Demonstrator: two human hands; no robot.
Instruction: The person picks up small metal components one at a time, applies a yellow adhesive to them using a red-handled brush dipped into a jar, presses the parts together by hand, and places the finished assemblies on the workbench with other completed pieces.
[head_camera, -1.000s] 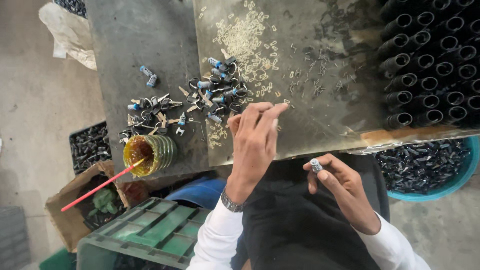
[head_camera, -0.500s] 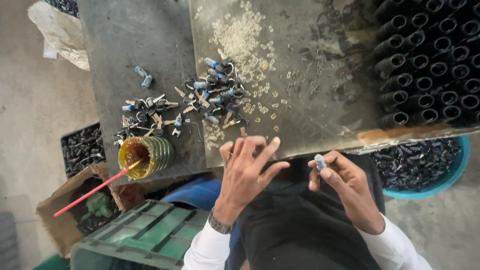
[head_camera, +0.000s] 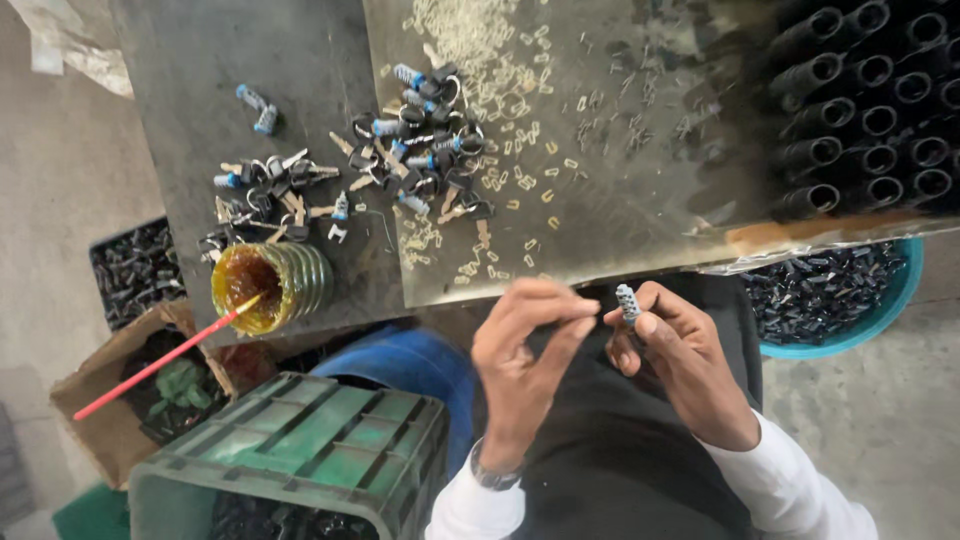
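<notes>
Right hand (head_camera: 675, 355): you pinch a small grey cylinder (head_camera: 627, 300) upright at your fingertips, above your lap, so its end stays reachable
Left hand (head_camera: 525, 345): fingertips drawn together just beside it; whether they carry a piece, I cannot tell
Bench (head_camera: 640, 200): brass bits (head_camera: 480, 60) and keys (head_camera: 420, 150) lie near for easy picking
Jar (head_camera: 268, 285): open, red brush (head_camera: 160, 360) resting inside

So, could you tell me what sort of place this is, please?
Probably a small assembly workshop for locks: a worn metal-topped bench strewn with keys and lock cylinders, a glass jar of grease, and a teal tub of black parts.
</notes>
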